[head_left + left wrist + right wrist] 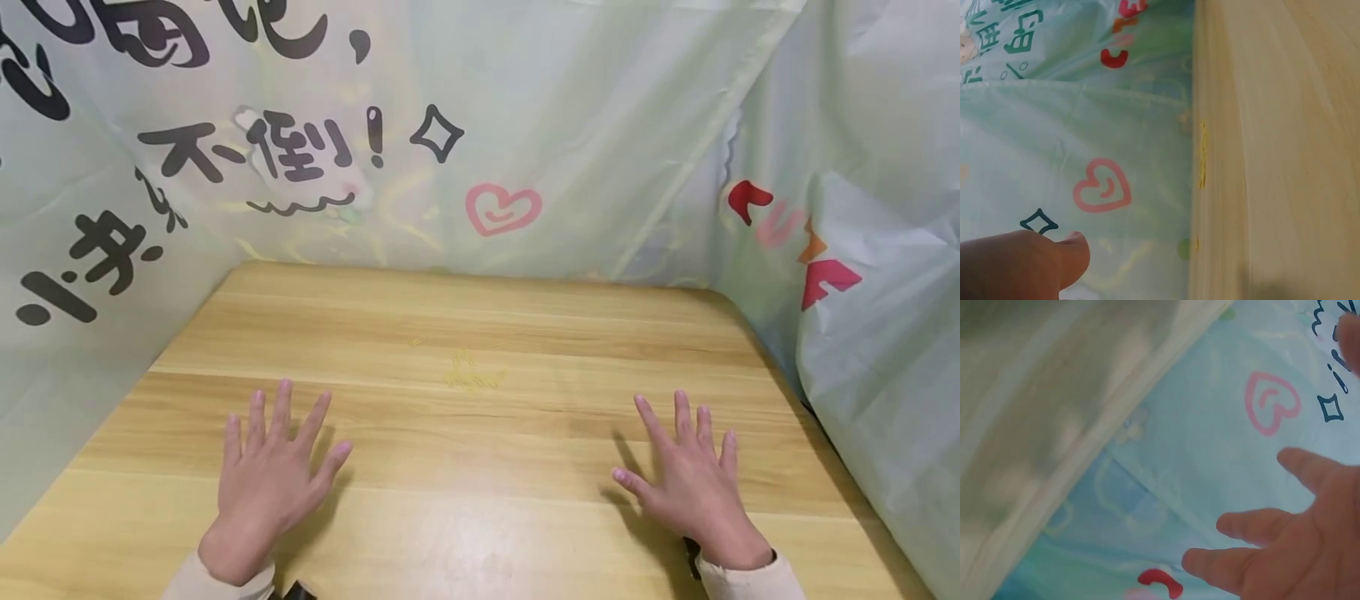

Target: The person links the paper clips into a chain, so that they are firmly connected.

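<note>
My left hand (272,479) is held over the left part of the wooden table (480,467), fingers straight and spread. On the other side my right hand (693,483) is spread the same way, palm turned down, with a shadow beside it. Neither hand holds anything. Between and beyond them lies a loose cluster of small, thin yellow pieces (474,382), too fine to make out in kind. In the left wrist view the yellow pieces (1203,156) show edge-on along the tabletop, and the left thumb (1029,262) juts in at lower left.
A stray yellow piece (416,342) lies behind the cluster, to its left. A pale printed curtain (585,167) with dark lettering and a pink heart (503,210) hangs along the back and both sides of the table.
</note>
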